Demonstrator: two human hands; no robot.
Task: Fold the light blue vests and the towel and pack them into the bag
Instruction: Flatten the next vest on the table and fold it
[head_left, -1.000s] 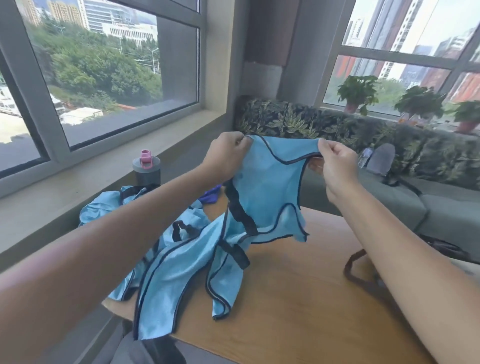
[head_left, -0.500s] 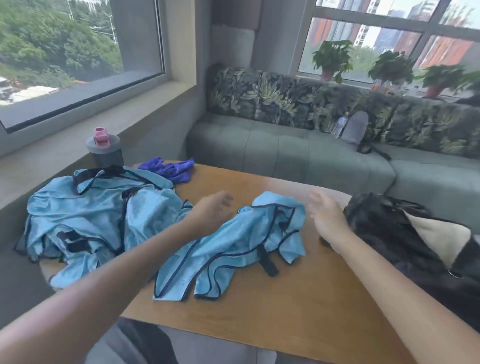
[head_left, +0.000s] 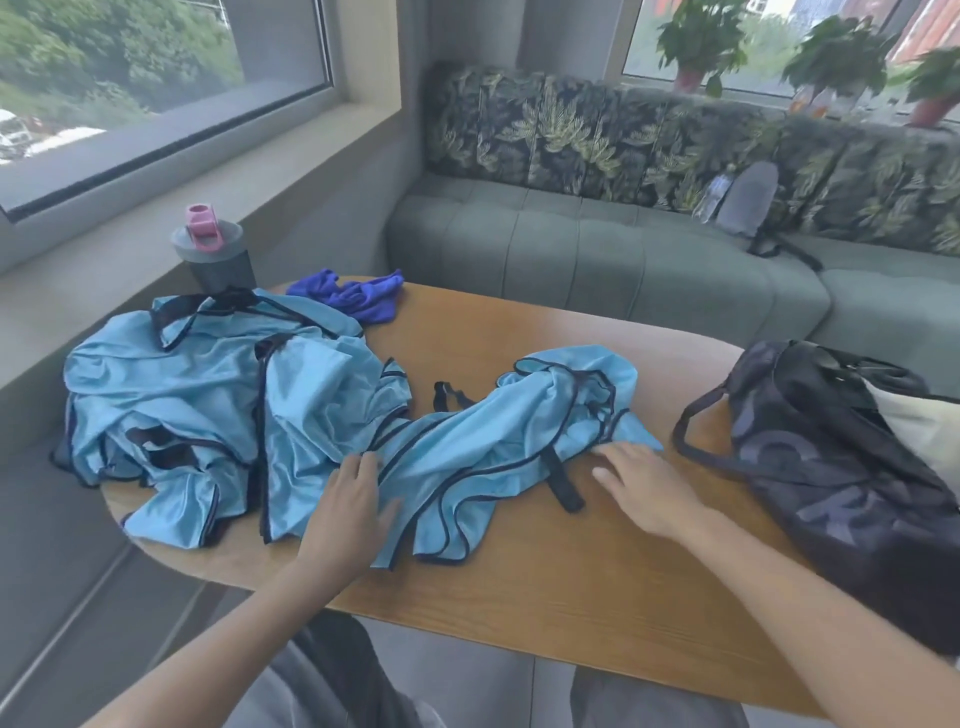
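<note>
While nothing is folded or packed yet, we have one vest spread out in front of us on the desk (head_left: 519, 587).
Going from largest to smallest: the heap of light blue vests (head_left: 171, 405) lies crumpled at the far left of the desk, the dark bag (head_left: 841, 467) sits at the right edge with its mouth open and no vest showing inside, and the vest in hand (head_left: 498, 441) lies rumpled across the middle, near us. The purple towel (head_left: 358, 296) is bunched at the far side, untouched. We judge every fold and all the packing remain. Our left hand (head_left: 348, 509) rests flat on the vest's near left part, fingers (head_left: 363, 467) straight and gripping nothing; our right hand (head_left: 644, 483) lies open with its fingertips on the vest's right corner, beside a black strap (head_left: 563, 483).
</note>
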